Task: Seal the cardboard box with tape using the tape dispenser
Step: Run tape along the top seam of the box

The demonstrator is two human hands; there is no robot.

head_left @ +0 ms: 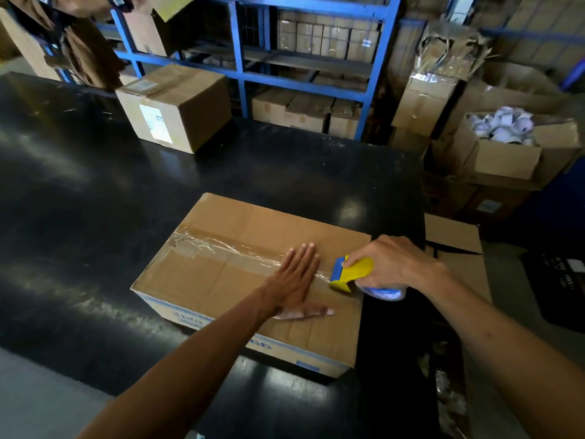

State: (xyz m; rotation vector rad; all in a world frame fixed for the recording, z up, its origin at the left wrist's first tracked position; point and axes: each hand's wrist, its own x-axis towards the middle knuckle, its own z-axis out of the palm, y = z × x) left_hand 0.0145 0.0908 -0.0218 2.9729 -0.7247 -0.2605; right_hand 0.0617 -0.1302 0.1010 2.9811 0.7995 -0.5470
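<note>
A brown cardboard box (221, 274) lies flat on the black table (95, 191), its top flaps closed. A strip of clear tape (221, 245) runs along the centre seam from the far left edge toward the right. My left hand (296, 280) lies flat and open on the box top, fingers spread, pressing on the tape. My right hand (389, 263) grips the yellow and blue tape dispenser (351, 274) at the box's right edge, where the tape ends. The tape roll sits under my palm, partly hidden.
A second sealed cardboard box (177, 106) stands at the table's far side. Blue metal shelving (243, 74) with stacked cartons rises behind. To the right are open boxes, one holding white rolls (503, 125), and flat cardboard (452, 232) beside the table.
</note>
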